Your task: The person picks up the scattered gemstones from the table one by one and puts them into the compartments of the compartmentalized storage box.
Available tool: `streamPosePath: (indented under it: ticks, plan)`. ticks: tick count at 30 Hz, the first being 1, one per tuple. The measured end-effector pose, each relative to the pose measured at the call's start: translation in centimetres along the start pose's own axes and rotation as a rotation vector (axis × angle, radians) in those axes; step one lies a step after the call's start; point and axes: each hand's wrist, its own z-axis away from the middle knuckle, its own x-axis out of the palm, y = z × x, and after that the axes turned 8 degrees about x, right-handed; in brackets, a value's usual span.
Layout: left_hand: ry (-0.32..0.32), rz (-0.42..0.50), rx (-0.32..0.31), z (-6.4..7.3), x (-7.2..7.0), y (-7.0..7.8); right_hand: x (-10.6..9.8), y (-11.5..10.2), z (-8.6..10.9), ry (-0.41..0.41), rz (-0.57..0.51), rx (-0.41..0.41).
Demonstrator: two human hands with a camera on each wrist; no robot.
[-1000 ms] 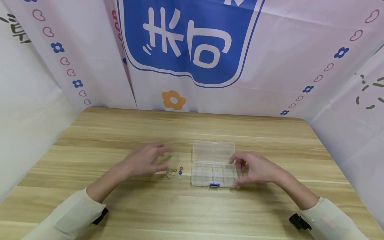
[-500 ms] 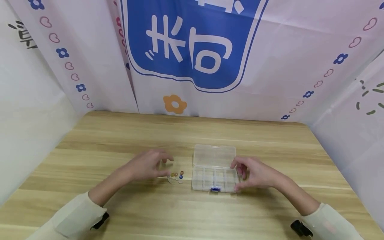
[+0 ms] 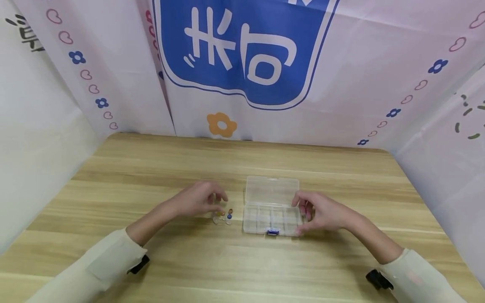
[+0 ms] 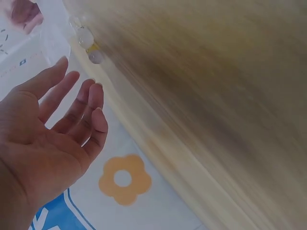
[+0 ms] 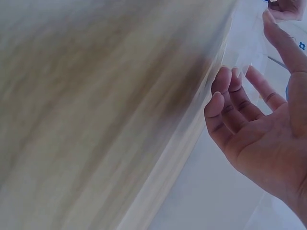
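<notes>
In the head view a clear plastic compartment box (image 3: 251, 227) lies on the table, its clear lid (image 3: 272, 190) folded back and a blue latch (image 3: 273, 232) at the front. My right hand (image 3: 322, 210) grips the box's right end, thumb at the near corner and index finger at the far one. Left of the box sits a small cluster of glassy beads: a blue bead (image 3: 229, 216), a brown bead (image 3: 230, 211), others clear or yellow. Over these, my left hand (image 3: 198, 200) hovers with loosely bent fingers and nothing between them; its thumb overlaps part of the cluster.
The wood-grain table (image 3: 227, 269) ends at a white printed cloth (image 3: 341, 105) behind it. White cloth also hangs at both sides. A black strap piece (image 3: 379, 280) shows under the right sleeve, and another (image 3: 139, 265) under the left.
My left hand has shifted right, closer over the beads, and its fingers have bent more. The right hand stays at the box. The head view tilts slightly.
</notes>
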Motion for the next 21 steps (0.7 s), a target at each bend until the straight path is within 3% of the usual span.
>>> streamPosePath:
  ticks: [10, 21]
  plan:
    - [-0.042, 0.016, 0.027, -1.8, 1.2, -0.2, -0.2, -0.2, 0.2, -0.003, -0.029, -0.007]
    - [-0.073, 0.061, 0.009, -2.8, 1.7, -0.4, -0.1, 0.3, 0.2, 0.003, -0.056, -0.022]
